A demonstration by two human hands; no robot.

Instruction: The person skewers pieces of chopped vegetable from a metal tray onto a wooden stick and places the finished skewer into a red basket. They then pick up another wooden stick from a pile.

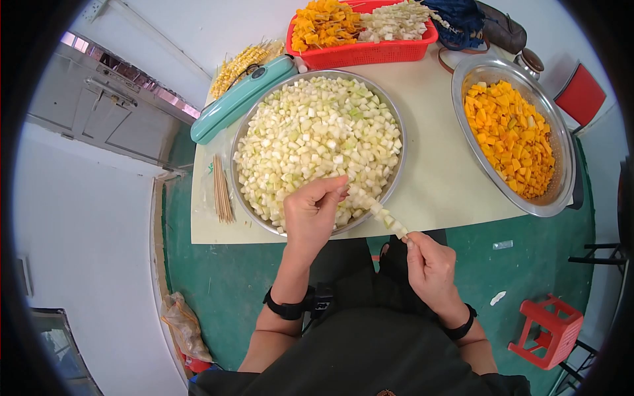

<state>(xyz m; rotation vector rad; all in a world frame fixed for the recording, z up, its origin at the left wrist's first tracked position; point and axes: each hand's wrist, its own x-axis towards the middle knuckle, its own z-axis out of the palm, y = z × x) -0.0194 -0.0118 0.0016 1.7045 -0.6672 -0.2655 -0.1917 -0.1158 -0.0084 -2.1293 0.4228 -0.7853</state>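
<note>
My right hand [432,267] is closed on the lower end of a skewer [386,216] threaded with several pale green-white cubes. The skewer slants up to the left over the near rim of a wide metal bowl [401,152]. At its upper end, my left hand [314,210] pinches a pale cube, mostly hidden by the fingertips. The bowl is heaped with diced pale cubes [317,132], perhaps melon or gourd. Left of it lies a bundle of bare bamboo skewers [222,188].
A metal colander [472,142] of orange cubes stands at the table's right. Behind the bowl, a red basket [370,54] holds loaded skewers. A teal sealer-like device [244,99] lies back left, beside yellow skewers [234,69]. A red stool [548,330] stands on the green floor.
</note>
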